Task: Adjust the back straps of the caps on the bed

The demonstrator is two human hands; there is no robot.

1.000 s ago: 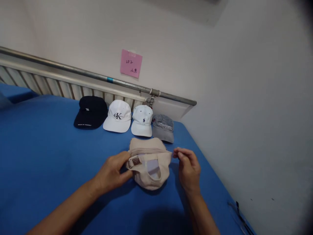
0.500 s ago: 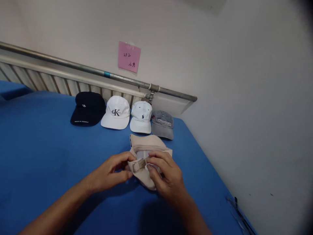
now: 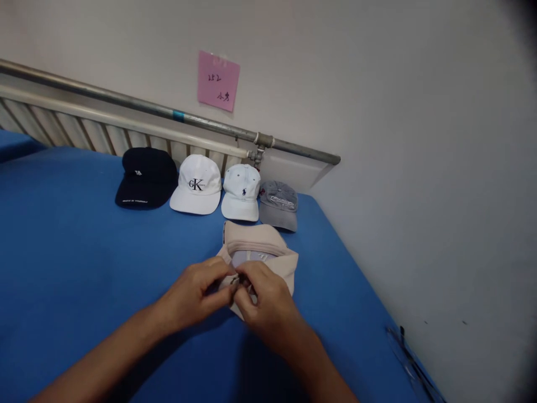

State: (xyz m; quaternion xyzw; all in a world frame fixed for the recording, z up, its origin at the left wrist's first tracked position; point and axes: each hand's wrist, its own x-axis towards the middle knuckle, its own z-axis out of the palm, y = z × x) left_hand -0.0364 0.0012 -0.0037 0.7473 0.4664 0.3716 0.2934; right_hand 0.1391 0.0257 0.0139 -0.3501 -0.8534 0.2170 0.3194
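Note:
A beige baseball cap [image 3: 254,235] lies upturned on the blue surface, its brim pointing away from me and its inside showing. My left hand [image 3: 197,291] pinches the left part of the cap's back strap, near the buckle. Close against it, my right hand [image 3: 268,299] is closed on the strap from the right, thumb and forefinger together. The fingertips of both hands nearly meet and cover most of the buckle and strap.
Behind the beige cap stand a black cap [image 3: 146,179], a white cap [image 3: 196,184], a pale blue cap [image 3: 241,193] and a grey cap [image 3: 278,207] in a row. A radiator [image 3: 79,131] and metal pipe [image 3: 138,106] run along the wall. Eyeglasses [image 3: 413,364] lie at lower right.
My right hand has moved left along the strap to beside my left hand, hiding the buckle. The view has tilted slightly down, or the scene sits a little higher.

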